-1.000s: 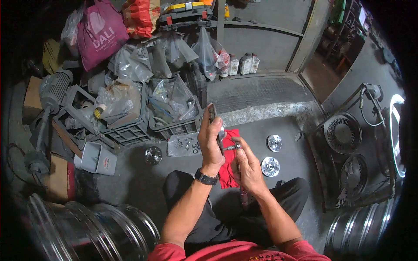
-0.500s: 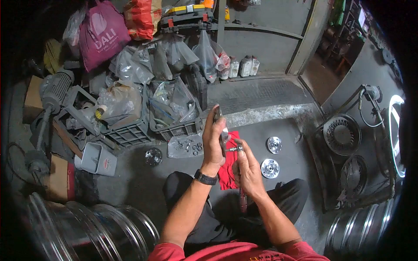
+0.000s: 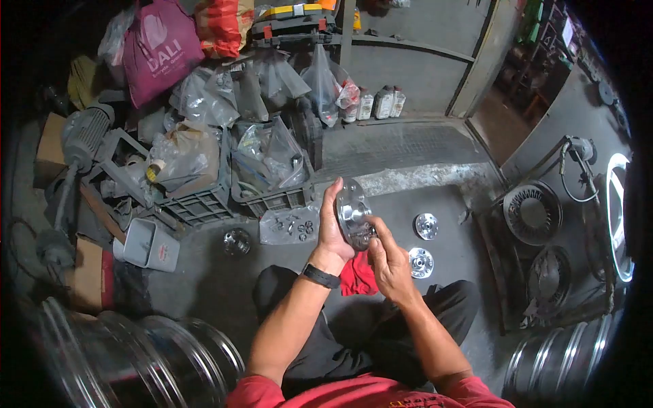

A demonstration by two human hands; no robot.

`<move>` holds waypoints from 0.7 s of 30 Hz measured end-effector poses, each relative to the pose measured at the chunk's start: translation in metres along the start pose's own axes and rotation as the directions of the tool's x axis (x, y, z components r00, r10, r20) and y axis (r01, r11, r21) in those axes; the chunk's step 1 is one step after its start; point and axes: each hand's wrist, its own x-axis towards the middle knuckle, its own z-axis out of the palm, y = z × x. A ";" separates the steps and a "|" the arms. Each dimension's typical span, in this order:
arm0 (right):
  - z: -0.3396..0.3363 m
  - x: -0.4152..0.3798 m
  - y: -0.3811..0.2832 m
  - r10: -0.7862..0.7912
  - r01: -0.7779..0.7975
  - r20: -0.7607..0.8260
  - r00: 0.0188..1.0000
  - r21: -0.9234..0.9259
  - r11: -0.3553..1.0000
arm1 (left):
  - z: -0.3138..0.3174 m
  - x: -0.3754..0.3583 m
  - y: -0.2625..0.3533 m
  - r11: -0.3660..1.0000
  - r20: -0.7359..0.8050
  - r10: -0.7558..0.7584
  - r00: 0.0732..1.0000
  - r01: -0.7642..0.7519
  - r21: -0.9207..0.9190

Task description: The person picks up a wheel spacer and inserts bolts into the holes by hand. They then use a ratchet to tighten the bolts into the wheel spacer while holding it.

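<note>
A shiny round metal plate with holes [image 3: 349, 204], resembling a wheel spacer, is gripped by its edge in my left hand [image 3: 330, 234] and tilted up, its face toward the right. My right hand [image 3: 392, 266] is closed at the plate's lower right, with the index finger reaching its face; what lies inside these fingers is hidden. Below both hands a red cloth [image 3: 359, 277] lies on the floor. Two similar metal plates rest to the right, one farther plate [image 3: 426, 226] and one nearer plate [image 3: 421, 263]. Another round metal piece [image 3: 237, 242] sits to the left.
A clear plastic bag with small metal parts [image 3: 288, 226] lies ahead. Behind it stand grey crates [image 3: 272, 202] filled with bags. A pale bin [image 3: 151, 245] is at left. Wheel rims [image 3: 143, 353] flank me, and a metal tray [image 3: 500, 272] holding round parts stands right.
The plate has turned from nearly edge-on to show its broad face. A metal piece seen between the right fingers and a handle below that hand no longer show. Both hands stay close together.
</note>
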 end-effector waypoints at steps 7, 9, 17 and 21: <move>0.006 -0.002 -0.011 0.135 -0.137 0.032 0.990 0.090 0.986 | 0.016 -0.015 -0.001 0.980 -0.136 0.199 0.971 -0.197 0.029; 0.006 -0.001 -0.008 0.120 -0.123 0.035 0.992 0.088 0.989 | 0.019 -0.016 -0.002 0.974 -0.147 0.225 0.963 -0.221 0.043; 0.010 -0.001 -0.009 0.188 -0.192 0.039 0.981 0.172 0.966 | 0.018 -0.016 -0.004 0.960 -0.186 0.267 0.946 -0.245 0.133; 0.010 -0.002 -0.013 0.274 -0.288 0.091 0.958 0.343 0.894 | 0.016 -0.015 -0.006 0.901 -0.178 0.396 0.901 -0.344 0.265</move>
